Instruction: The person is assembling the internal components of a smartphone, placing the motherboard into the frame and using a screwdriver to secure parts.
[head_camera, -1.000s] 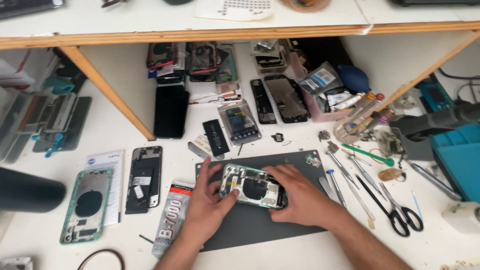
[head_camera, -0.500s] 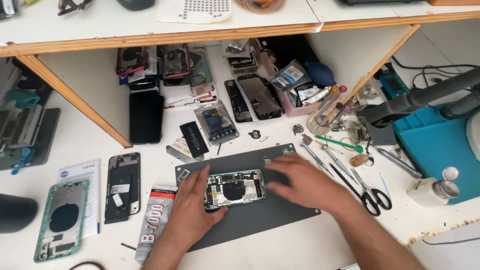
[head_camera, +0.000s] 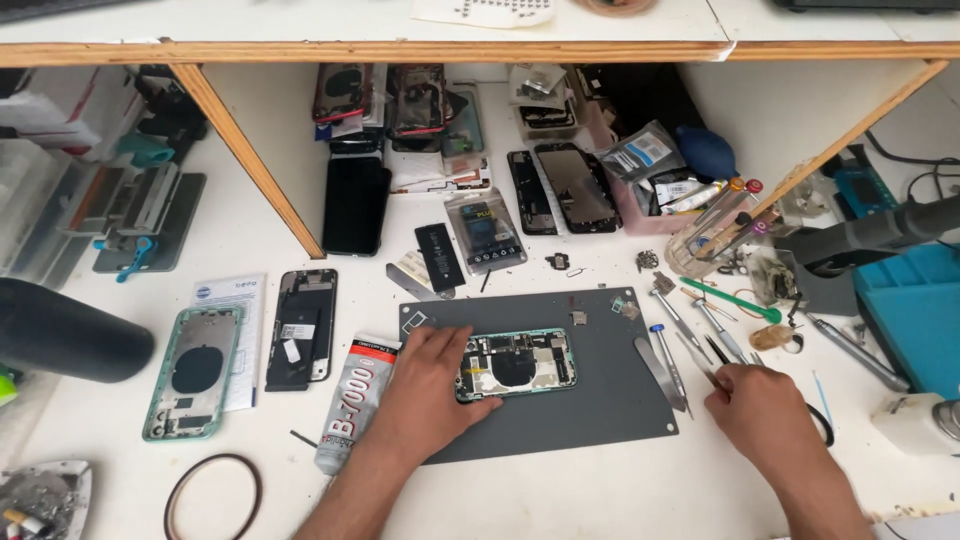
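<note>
- Left hand (head_camera: 425, 385) lies flat, fingers together, pinning the opened green-framed phone (head_camera: 517, 363) on the dark grey work mat (head_camera: 600, 400) — internals exposed, back not yet fitted.
- Right hand (head_camera: 765, 415) curls among the metal hand tools (head_camera: 690, 340) just off the mat; whether it grips one I cannot tell.
- Farther left, a spare green phone housing (head_camera: 195, 372) lies apart.

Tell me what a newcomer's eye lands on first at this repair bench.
First, the opened phone with its insides bared, lying on the dark grey mat at the centre, with the left hand resting against its left end. Next, the right hand off the mat's right edge, among the scattered hand tools. A large glue tube lies just left of the mat.
</note>
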